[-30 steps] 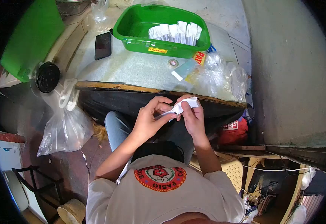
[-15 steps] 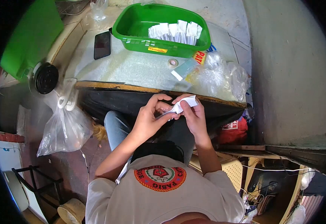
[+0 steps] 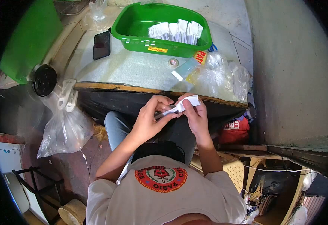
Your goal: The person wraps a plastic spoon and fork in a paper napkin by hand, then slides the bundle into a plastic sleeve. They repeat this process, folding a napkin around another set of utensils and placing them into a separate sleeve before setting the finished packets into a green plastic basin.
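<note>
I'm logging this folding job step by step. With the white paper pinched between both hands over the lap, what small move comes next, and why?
Probably a press along the fold: the left hand and right hand both pinch the small white paper, half creased, while finished folded papers stand in the green basin.

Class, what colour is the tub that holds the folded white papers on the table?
The tub is bright green, seen best in the head view, the only one.
</note>
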The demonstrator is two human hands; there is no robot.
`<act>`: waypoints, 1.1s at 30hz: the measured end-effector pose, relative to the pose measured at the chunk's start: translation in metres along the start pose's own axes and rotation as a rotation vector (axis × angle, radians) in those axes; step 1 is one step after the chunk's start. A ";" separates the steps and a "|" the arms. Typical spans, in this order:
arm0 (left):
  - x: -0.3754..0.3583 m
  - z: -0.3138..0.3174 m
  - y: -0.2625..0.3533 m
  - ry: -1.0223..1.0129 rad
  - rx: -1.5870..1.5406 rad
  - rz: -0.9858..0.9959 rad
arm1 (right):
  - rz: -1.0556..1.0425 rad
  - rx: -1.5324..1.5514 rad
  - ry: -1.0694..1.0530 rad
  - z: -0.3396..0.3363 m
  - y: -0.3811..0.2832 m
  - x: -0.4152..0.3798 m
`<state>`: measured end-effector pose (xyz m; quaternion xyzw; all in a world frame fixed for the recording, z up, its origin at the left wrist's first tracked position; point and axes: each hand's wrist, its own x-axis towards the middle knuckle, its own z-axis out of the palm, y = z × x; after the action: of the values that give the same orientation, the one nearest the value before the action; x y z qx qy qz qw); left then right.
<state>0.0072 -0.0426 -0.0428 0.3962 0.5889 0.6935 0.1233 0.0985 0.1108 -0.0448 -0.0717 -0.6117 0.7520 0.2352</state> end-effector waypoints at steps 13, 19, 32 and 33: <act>0.001 -0.002 0.003 -0.002 0.309 0.191 | 0.042 0.017 0.050 0.007 0.002 0.001; -0.001 -0.002 0.000 0.037 0.286 0.172 | 0.012 -0.047 0.061 0.010 0.000 0.003; 0.002 -0.002 -0.005 0.048 0.295 0.175 | 0.000 -0.087 0.056 0.010 0.006 0.007; 0.002 -0.003 -0.006 0.045 0.291 0.177 | 0.008 -0.082 0.055 0.010 0.006 0.007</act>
<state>0.0022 -0.0415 -0.0475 0.4446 0.6486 0.6177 -0.0103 0.0863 0.1042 -0.0467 -0.1043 -0.6352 0.7247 0.2459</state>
